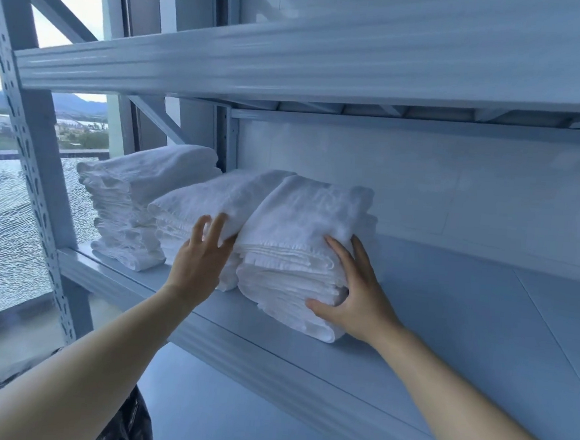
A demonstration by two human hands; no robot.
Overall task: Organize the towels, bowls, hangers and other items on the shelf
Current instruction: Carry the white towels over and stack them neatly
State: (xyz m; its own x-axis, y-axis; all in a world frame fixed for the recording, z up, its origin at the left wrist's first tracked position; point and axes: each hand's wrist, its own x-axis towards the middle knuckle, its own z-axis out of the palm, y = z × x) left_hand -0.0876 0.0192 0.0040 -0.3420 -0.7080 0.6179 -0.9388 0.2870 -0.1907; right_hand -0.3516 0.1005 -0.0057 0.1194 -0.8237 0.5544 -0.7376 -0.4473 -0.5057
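Both straight-fingered, left hand [199, 260] and right hand [357, 295] flank towel stack [302, 217]; shelf [480, 322] bare rightward.

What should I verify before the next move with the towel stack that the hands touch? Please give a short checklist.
1. Right hand flat on side of right towel stack: ok.
2. Left hand on same stack: cannot tell; fingers lie at the seam with middle stack.
3. Stack rests wholly on shelf: ok.
4. Bare shelf to its right: ok.
5. Front folds even: not ok, ragged.
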